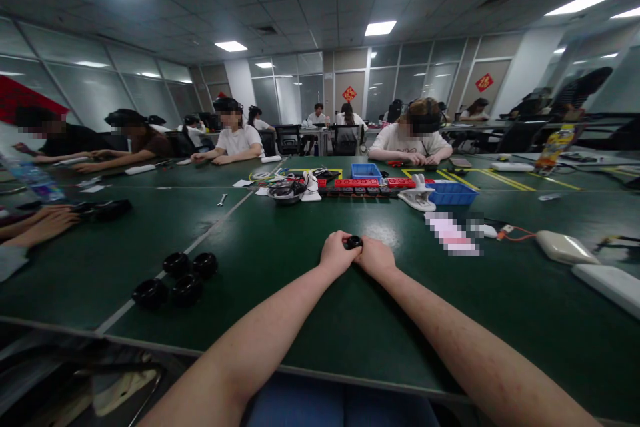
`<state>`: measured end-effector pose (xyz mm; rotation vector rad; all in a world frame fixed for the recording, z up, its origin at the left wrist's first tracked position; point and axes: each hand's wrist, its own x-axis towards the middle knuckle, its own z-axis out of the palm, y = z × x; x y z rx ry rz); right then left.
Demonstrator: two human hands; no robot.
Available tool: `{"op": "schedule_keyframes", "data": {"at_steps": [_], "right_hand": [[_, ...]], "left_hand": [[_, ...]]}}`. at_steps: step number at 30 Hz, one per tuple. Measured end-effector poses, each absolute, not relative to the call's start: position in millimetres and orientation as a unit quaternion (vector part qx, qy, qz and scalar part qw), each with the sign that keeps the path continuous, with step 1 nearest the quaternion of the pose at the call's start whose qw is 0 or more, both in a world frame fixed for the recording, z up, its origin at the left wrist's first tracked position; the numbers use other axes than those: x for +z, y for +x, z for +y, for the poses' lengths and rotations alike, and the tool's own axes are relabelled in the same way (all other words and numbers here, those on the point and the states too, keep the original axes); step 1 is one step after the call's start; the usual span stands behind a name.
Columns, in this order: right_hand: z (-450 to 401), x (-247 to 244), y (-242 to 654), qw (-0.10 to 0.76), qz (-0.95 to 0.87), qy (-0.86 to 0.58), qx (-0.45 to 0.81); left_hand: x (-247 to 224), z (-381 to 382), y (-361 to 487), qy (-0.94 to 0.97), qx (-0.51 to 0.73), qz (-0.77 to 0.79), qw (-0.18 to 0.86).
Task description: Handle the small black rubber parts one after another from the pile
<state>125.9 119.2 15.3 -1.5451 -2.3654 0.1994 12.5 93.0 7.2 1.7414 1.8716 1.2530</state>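
Observation:
Both of my hands meet over the green table (pixel 280 320), around a small black ring-shaped part (pixel 355 241). My left hand (pixel 338 252) curls its fingers and thumb about the part's left side. On the other side, my right hand (pixel 376 256) is closed against the part, its fingertips mostly hidden. Several similar glossy black round parts (pixel 187 288) sit grouped on the table at the left, near a pale seam line.
Ahead lie a blue bin (pixel 453 193), a white clamp (pixel 417 195), red strips (pixel 356 183) and a dark bowl (pixel 287 192) with cables. White devices (pixel 565 247) are at right. Another person's hand (pixel 50 223) rests at left; a small wrench (pixel 222 200) lies beyond.

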Motion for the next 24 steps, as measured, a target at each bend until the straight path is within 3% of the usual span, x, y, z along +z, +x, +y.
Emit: {"op": "schedule_keyframes", "data": {"at_steps": [6,11,14,24], "right_hand": [[131.4,17.6,146.4,0.188,-0.876,-0.403,0.188],[138.4,26.5,159.4,0.133,-0.868,-0.315,0.361],[137.4,29.3,160.1,0.122,-0.856,-0.309,0.396],[141.5,27.3,163.5,0.111,-0.843,-0.292,0.438]], "left_hand": [[12.3,92.1,1.3,0.658,0.414,0.595,0.204],[17.3,90.6,-8.2,0.699,0.370,0.520,0.323],[18.3,90.3,-9.8,0.698,0.364,0.499,0.362],[18.2,88.8,-6.3,0.696,0.376,0.500,0.353]]}}
